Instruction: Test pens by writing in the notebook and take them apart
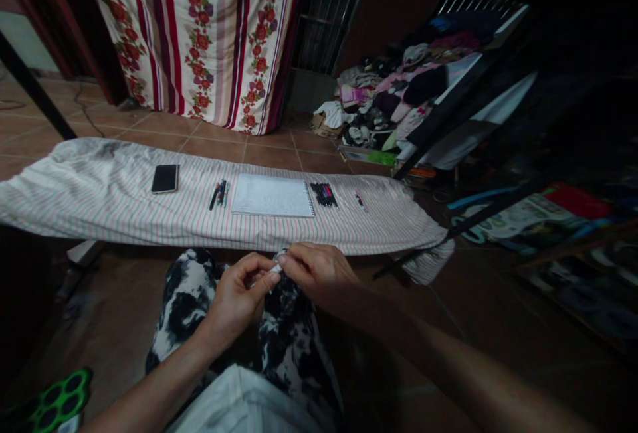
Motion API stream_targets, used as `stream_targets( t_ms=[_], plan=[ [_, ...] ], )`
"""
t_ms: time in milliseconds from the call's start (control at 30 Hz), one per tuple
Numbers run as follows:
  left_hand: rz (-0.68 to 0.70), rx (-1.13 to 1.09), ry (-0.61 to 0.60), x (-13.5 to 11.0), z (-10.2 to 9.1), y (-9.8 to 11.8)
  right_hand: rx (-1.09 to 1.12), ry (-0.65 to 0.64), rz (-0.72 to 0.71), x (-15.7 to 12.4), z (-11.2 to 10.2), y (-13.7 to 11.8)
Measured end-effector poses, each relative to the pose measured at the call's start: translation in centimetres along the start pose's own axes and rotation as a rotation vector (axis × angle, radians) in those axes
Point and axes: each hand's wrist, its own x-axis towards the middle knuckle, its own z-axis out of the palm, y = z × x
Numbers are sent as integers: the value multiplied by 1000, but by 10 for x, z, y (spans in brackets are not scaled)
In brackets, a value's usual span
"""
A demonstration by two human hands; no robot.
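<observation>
Both my hands meet over my lap, just in front of the striped-cloth board (100, 194). My left hand (239, 297) is closed, thumb and fingers pinching a small pale object (276, 267). My right hand (316, 270) is also closed, its fingertips on the same small object. What the object is I cannot make out. On the board lie a white spiral notebook (272, 195), a few pens (218, 192) to its left, a bunch of dark markers (323, 194) to its right, one more pen (359, 200) further right, and a black phone (165, 178) at the left.
A floral striped curtain (214, 34) hangs behind the board. A heap of clothes and shoes (383, 107) lies at the back right beside a dark metal frame (463, 101). A green-and-black object (54, 403) sits at the bottom left on the tiled floor.
</observation>
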Motion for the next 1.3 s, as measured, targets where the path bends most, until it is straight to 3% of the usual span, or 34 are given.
stream_targets(
  t_ms=[133, 267, 367, 600, 900, 1133, 1300],
  plan=[
    [-33, -18, -14, 1, -2, 3, 207, -31, 33, 0, -2, 1],
    [-96, -45, -43, -1, -3, 4, 388, -23, -36, 0, -6, 5],
    [-84, -5, -53, -2, -2, 3, 369, -11, -54, 0, -7, 5],
    [106, 233, -1, -3, -3, -2, 191, -36, 55, 1, -7, -5],
    [-92, 56, -87, -8, -7, 3, 586, -87, 175, -2, 6, 0],
    [87, 191, 60, -7, -3, -6, 420, 23, 221, 0, 11, -8],
    [-45, 74, 33, -5, -2, 1, 780, -54, 240, 0, 18, 2]
  ],
)
